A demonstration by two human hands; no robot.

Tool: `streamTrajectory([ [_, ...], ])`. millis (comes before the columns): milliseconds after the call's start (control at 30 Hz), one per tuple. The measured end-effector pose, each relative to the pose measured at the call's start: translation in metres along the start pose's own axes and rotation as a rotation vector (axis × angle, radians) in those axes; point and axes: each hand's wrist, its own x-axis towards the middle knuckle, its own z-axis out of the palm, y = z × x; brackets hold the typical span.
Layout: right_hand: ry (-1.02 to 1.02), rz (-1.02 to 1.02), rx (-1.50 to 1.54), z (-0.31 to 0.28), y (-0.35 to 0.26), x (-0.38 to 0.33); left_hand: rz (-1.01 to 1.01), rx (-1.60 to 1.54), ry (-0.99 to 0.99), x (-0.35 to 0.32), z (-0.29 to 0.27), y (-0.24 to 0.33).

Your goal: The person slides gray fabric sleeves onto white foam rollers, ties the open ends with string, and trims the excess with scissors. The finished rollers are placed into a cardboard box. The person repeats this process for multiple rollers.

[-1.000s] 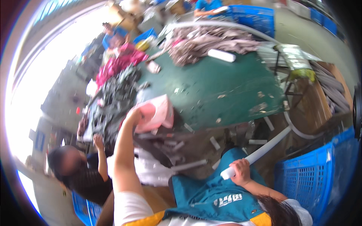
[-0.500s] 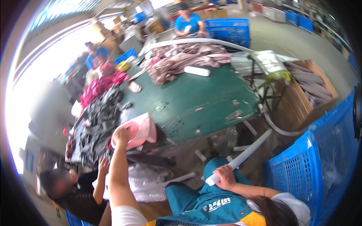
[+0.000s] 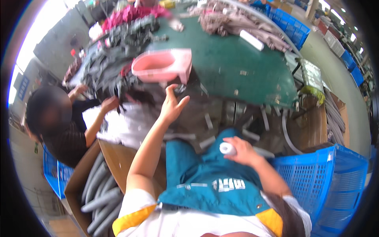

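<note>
My right hand (image 3: 242, 151) is closed around a white foam tube (image 3: 227, 149), whose round hollow end points toward me above my teal apron (image 3: 201, 170). The tube's far part runs behind the hand. Just below the front edge of the green table (image 3: 225, 75), my left hand (image 3: 172, 104) is raised with thumb and index finger apart. By its fingertips is a small dark shiny thing (image 3: 180, 89) that I cannot make out. A pink plastic tub (image 3: 183, 65) stands at the table edge, beyond that hand.
Dark cloth strips (image 3: 114, 63) cover the table's left side, and mauve cloth (image 3: 221, 19) lies at the back. A person (image 3: 59, 122) handles the dark strips. Blue crates (image 3: 304, 170) stand at right; a carton of grey tubes (image 3: 98, 197) is at lower left. White tube pieces lie under the table.
My left hand has come out of the pink tub and back toward me. My right hand still holds the white tube, now turned end-on. The view has tilted down and left.
</note>
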Motion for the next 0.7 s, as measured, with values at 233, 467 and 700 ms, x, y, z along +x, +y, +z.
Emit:
streamTrajectory([
  [233,-1.228,0.131,1.226,0.007,-0.019,0.022,-0.489,-0.718,-0.256,-0.094,0.052,-0.001],
  [467,-0.035,0.412,1.559,0.061,0.005,0.063,-0.240,-0.252,-0.313,-0.153,0.084,0.013],
  [700,0.112,0.336,1.121,0.082,-0.001,0.070,-0.308,-0.173,-0.229,-0.166,0.092,0.002],
])
